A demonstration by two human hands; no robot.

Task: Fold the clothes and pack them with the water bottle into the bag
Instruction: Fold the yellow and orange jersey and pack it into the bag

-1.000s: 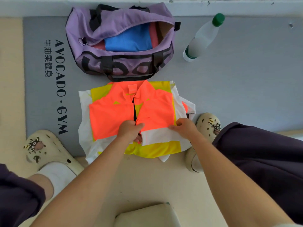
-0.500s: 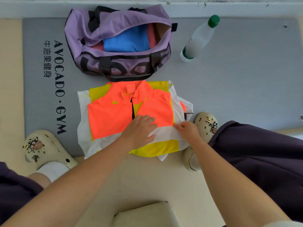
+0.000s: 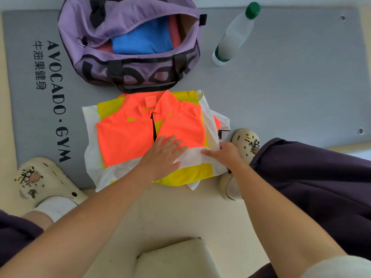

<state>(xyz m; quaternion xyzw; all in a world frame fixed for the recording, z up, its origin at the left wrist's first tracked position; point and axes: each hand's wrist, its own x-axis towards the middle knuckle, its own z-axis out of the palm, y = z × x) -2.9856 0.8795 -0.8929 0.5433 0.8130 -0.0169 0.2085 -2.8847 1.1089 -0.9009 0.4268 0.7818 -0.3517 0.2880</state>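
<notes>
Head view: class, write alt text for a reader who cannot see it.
A person's left hand presses flat on an orange, yellow and white jacket on a grey mat, right hand at its edge. Beyond stand an open purple bag and a water bottle.

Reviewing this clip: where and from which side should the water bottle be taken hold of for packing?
Probably around the clear mid-body of the water bottle, a hand wrapping it from the near right side. It stands free on the grey mat, right of the purple bag, so nothing blocks that side, and its cylindrical body offers more grip than the narrow green cap.
</notes>
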